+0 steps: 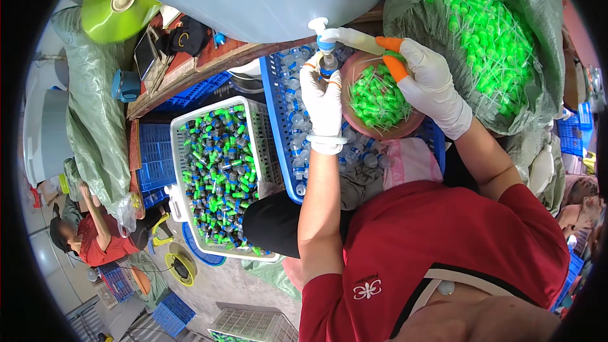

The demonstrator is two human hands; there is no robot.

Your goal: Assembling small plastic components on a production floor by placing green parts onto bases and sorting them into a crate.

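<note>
My left hand (322,98), in a white glove, is closed around a small clear bottle (328,67) with a blue band. It holds the bottle upright under the blue-and-white tap (325,43) of a large grey tank (253,0). A pale lever-like piece (358,40) reaches from the tap toward my right hand (434,82). That hand wears a white glove with orange finger covers. Its orange fingertips are at the lever's end, with a bit of a green cap (392,54) between them. Below sits a pink bowl (415,121) of green caps with thin white tubes (380,96).
A blue basket (271,98) of clear bottles lies under my hands. To its left, a white basket (179,152) holds many green- and black-topped bottles. An open sack (411,0) of green caps stands right. Another person (104,234) sits far left.
</note>
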